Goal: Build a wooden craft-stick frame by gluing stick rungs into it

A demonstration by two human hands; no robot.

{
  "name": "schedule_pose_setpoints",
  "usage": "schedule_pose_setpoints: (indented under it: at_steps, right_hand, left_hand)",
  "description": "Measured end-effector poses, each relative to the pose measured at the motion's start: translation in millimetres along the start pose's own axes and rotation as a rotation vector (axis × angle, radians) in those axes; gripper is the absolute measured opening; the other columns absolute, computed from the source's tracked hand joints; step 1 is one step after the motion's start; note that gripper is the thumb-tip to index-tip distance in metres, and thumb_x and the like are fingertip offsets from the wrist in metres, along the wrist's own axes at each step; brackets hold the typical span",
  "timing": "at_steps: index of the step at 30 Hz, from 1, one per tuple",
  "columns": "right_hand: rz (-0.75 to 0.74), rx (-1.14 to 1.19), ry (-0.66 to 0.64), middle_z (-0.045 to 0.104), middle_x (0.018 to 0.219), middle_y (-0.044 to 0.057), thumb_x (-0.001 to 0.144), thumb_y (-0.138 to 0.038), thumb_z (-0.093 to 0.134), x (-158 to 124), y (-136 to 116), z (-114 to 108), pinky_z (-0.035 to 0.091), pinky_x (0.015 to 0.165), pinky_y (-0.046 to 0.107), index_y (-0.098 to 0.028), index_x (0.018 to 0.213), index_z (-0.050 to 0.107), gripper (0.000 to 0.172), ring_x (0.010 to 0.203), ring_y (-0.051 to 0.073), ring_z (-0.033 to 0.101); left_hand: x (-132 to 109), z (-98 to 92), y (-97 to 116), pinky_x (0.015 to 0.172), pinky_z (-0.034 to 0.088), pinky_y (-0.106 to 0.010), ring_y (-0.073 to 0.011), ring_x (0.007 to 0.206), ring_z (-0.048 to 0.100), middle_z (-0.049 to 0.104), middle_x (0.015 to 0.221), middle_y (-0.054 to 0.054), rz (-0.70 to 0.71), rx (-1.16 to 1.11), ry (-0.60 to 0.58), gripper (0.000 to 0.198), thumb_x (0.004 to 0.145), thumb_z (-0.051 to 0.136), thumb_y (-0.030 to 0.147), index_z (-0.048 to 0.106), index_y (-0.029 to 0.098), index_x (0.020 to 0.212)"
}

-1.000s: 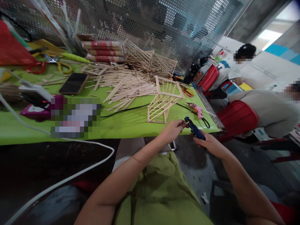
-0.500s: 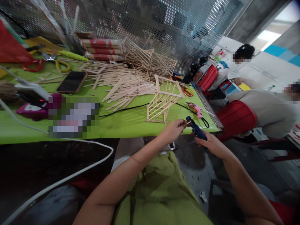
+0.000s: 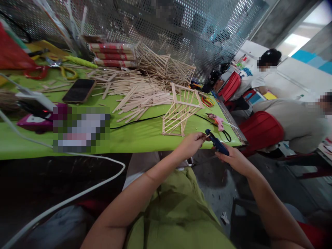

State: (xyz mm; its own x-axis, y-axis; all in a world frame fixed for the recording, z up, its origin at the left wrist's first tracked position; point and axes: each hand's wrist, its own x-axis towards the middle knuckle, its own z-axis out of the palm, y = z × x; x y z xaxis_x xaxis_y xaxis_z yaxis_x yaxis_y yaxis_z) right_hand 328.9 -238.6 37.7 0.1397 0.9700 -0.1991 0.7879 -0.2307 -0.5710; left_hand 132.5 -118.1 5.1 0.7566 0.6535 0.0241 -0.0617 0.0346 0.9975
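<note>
Perforated metal sheeting [image 3: 116, 20] is rising behind a green-covered table [image 3: 129, 140], where the work appears to be sitting partway along. One stick frame [image 3: 188, 104] is standing near the front edge, its flat sticks and thin bars joined into an open tower; whether any bars are missing, I cannot tell. Farther back, more lattice work [image 3: 166, 64] is leaning in a tangle, too overlapped for counting its frames.

Just off the table's edge, the left hand [image 3: 192, 144] is pinching one thin stick [image 3: 208, 136] between its fingers, with that stick reaching the head of one blue hand tool [image 3: 219, 144]. The right hand [image 3: 230, 157] is gripping this tool, its fingers wrapping the handles; whether the head is biting is too small to tell. This stick is not yet joined to anything.

Much wood seems to be waiting unused: loose sticks [image 3: 145, 93] are lying in a heap beyond counting, and three packed bundles [image 3: 112, 55] are resting behind them. One pink glue gun [image 3: 219, 122] is lying beside the frame. Two other people are sitting to the right.
</note>
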Motion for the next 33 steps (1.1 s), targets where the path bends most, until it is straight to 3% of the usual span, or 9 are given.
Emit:
schedule_pose_setpoints:
  at_steps: [16,33]
  right_hand:
    - [-0.005,-0.039,0.010,0.068,0.083,0.004,0.089,-0.054,0.058,0.8,-3.6,-0.8,0.047,0.068,0.033,-0.020,0.109,0.065,0.040,0.075,0.022,0.063]
    - [-0.009,-0.085,0.035,0.070,0.078,0.003,0.088,-0.053,0.059,2.2,-3.5,-0.2,0.047,0.066,0.032,-0.020,0.105,0.067,0.038,0.068,0.021,0.063]
  left_hand:
    - [1.6,1.3,-0.4,0.052,0.025,-0.023,-0.0086,0.051,0.033,0.042,0.058,0.006,-0.032,-0.029,0.013,0.026,0.091,0.047,0.022,0.070,0.011,0.095]
    - [2.3,3.1,-0.9,0.054,0.027,-0.023,-0.0095,0.051,0.030,0.036,0.056,0.008,-0.053,-0.078,0.020,0.025,0.088,0.048,0.022,0.070,0.012,0.092]
